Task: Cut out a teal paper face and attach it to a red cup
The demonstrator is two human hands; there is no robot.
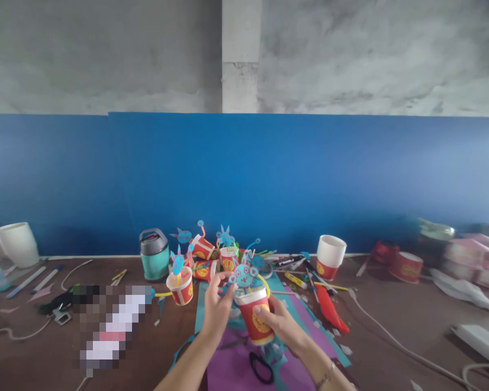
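Over the purple paper sheet [232, 366], you hold a cup with its topper going on.
Your right hand [283, 326] clasps the red white-rimmed paper cup [250, 319]; your left hand [217, 312] pinches its blue paper cut-out face [243, 275]. Decorated red cups [202, 247] stand finished behind on the brown tabletop [391, 320]; one bare white-and-red cup [330, 256] seemingly remains.

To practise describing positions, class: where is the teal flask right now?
In the head view the teal flask stands left of centre at the back of the table, just left of the decorated paper cups.
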